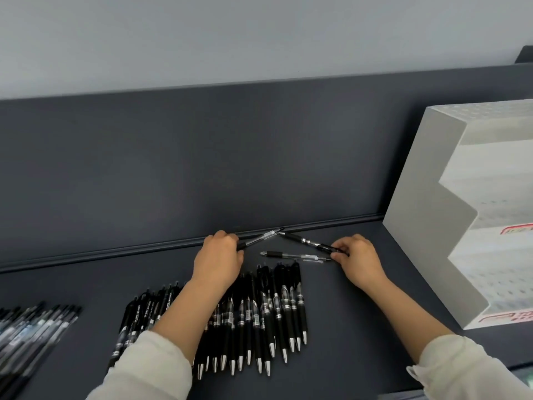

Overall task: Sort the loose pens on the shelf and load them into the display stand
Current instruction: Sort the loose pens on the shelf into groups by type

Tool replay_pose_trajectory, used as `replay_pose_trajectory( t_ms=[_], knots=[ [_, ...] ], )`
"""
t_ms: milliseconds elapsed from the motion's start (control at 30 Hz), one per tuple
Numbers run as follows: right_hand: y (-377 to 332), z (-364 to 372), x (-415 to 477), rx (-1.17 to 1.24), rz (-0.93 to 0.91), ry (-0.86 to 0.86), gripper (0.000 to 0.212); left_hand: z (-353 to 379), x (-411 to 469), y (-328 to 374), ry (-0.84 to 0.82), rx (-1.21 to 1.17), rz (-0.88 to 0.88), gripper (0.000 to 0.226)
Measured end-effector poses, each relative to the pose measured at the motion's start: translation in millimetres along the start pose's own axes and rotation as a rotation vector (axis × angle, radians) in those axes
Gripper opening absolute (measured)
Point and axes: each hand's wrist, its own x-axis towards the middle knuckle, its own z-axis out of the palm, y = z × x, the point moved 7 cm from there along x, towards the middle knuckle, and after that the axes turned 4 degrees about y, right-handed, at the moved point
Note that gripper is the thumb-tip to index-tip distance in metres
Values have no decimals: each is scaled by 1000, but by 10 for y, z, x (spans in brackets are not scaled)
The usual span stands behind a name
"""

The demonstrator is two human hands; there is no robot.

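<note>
Black plastic and clear plastic meet at centre frame. My left hand [219,255] has its fingers curled round the rear end of a clear-barrelled pen [261,238], which slants up and to the right from my knuckles. My right hand [357,261] pinches the rear end of a black pen [305,241] with a silver band, and that one slants up and to the left. The two free ends come almost together by the groove at the back of the dark grey shelf [360,327].

Just below that peak, a third pen [291,255] lies flat between my hands, slim, with a dark grip and a clear barrel. Its right end is close to my right fingertips; I cannot tell whether they touch it.

Below my left hand, a row of black pens [268,313] lies side by side, silver tips pointing toward the lower edge. More pens [34,327] lie at lower left. At the right edge stands the white stepped display stand [432,226].
</note>
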Motion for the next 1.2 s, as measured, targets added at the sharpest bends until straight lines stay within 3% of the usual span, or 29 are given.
replay_pose_trajectory(
  t_ms=[167, 367, 467, 700, 933, 1200],
  knots=[
    [48, -94, -57, 93, 55, 16, 12, 185, 131, -100, -90, 73, -36, 31],
    [226, -424, -286, 581, 241, 122, 12, 187, 173, -51, -57, -6, -22, 22],
    [165, -511, -513, 717, 214, 76, 15, 140, 168, 30, 7, -121, 11, 19],
    [-165, -250, -808, 576, 13, -350, 15, 249, 190, 511, -94, -112, 277, 18],
    [-56, -168, -735, 349, 14, -340, 13, 356, 217, 587, -215, 9, 312, 27],
    [-215, -207, -656, 262, -106, -343, 19, 81, 192, 411, -85, -50, 217, 28]
  ],
)
